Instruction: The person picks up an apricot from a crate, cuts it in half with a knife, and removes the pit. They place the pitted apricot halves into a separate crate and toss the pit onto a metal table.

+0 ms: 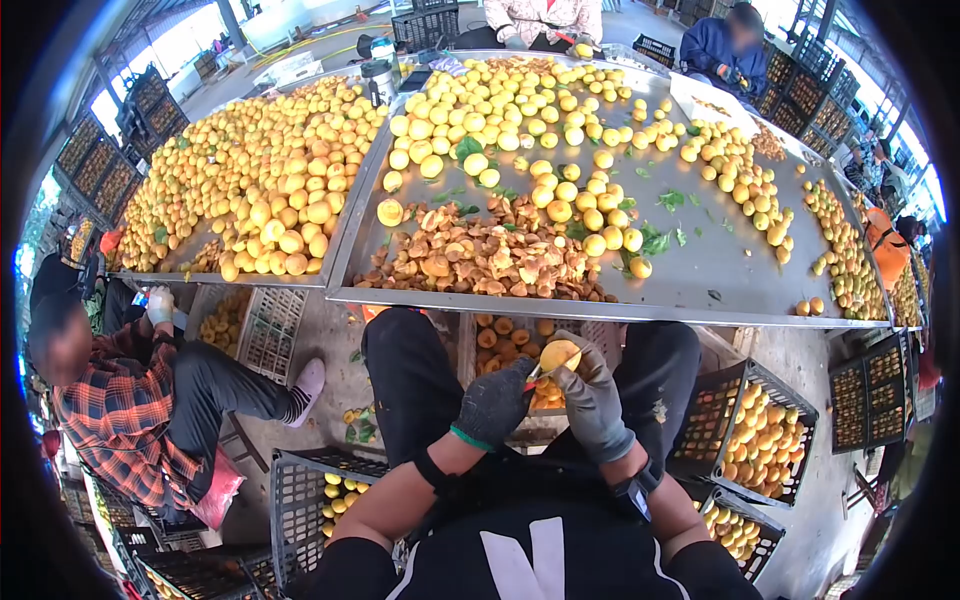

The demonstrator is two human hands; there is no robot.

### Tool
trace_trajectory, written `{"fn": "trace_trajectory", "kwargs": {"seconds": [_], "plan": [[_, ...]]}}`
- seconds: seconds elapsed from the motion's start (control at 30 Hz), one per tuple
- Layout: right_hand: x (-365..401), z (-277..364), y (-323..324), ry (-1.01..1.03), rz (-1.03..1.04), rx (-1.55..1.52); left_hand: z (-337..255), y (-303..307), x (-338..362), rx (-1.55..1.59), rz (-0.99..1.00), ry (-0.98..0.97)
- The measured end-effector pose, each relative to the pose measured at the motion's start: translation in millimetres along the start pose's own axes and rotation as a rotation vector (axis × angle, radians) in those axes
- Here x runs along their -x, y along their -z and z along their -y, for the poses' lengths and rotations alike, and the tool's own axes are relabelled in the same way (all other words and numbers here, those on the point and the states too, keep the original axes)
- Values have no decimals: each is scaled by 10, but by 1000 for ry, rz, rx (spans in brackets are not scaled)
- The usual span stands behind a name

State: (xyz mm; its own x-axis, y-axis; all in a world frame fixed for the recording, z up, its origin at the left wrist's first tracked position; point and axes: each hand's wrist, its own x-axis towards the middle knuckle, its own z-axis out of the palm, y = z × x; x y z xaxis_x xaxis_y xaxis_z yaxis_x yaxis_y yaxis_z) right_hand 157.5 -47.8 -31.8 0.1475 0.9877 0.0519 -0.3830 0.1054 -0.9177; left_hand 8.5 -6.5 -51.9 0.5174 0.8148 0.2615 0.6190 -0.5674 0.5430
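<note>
At the far left a seated person in a plaid shirt (120,420) works beside a dark crate (310,480) that holds a few fruits. Nearer the middle, the gloved left hand (492,405) has its fingers curled shut around what looks like a small knife (535,376), its tip touching the yellow fruit (558,354). The fruit sits in front of the person's lap, below the edge of the tabletop (720,270) and above a box of cut halves (500,340).

The gloved right hand (592,400) has its fingers clamped on the fruit from below and from the side, leaving the top bare.

The fruit looks small, light and round. Its flesh is probably soft and bruises easily, the cut surface is likely wet and slippery, and there is probably a hard stone inside. A gentle cradle around its sides seems the safest hold, with the fingertips kept off the blade's line.

To the right, a slanted crate (765,440) is full of whole fruit.
</note>
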Motion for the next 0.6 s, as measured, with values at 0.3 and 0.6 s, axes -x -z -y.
{"fn": "trace_trajectory", "kwargs": {"seconds": [0.3,0.6], "plan": [[-177,28,342,-300,-100,-577,-62,233,-52,419,-41,189],[168,154,105,22,247,461,-150,540,-205,222,147,-227]]}}
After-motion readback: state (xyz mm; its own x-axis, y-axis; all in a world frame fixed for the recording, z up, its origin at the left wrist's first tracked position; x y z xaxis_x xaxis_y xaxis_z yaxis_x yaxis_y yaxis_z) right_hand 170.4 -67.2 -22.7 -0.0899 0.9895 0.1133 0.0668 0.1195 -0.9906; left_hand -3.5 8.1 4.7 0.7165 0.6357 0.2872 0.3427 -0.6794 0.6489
